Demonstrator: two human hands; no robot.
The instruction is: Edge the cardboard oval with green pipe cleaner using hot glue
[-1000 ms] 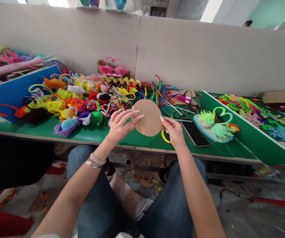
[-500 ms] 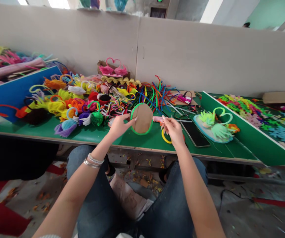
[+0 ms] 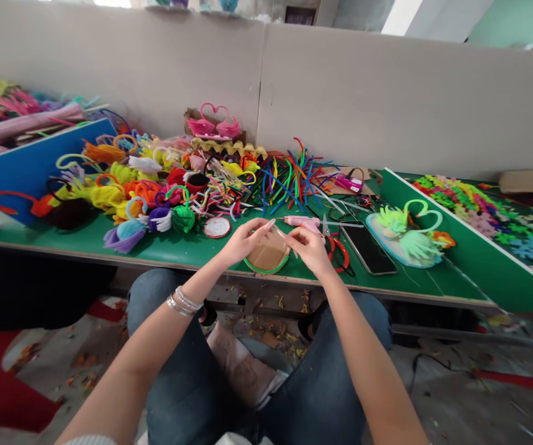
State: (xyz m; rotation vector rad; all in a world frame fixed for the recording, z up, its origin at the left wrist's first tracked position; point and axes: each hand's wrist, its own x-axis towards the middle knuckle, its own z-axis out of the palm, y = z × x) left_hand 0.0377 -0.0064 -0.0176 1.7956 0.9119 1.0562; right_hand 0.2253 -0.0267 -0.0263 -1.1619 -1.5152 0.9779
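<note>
A round cardboard disc [image 3: 266, 258] with a green pipe-cleaner rim lies flat near the front edge of the green table [image 3: 164, 250]. My left hand [image 3: 243, 240] pinches the disc's upper left rim, its long nails pointing right. My right hand [image 3: 309, 248] is closed on the upper right rim, fingertips almost meeting those of the left. A pink glue gun [image 3: 301, 220] lies just behind my right hand. Red-handled scissors [image 3: 338, 246] lie to its right.
A heap of coloured pipe-cleaner crafts [image 3: 146, 185] and loose pipe cleaners [image 3: 289, 173] fills the back left of the table. A small red-rimmed round lid [image 3: 217, 227] lies left of the disc. To the right are a black phone [image 3: 369, 248], a green-tufted craft piece [image 3: 405, 238] and a slanted green board [image 3: 456, 253].
The disc was held up between both hands, then turned to show its green rim. It has come down flat near the table's front edge, and my hands have closed in over it.
</note>
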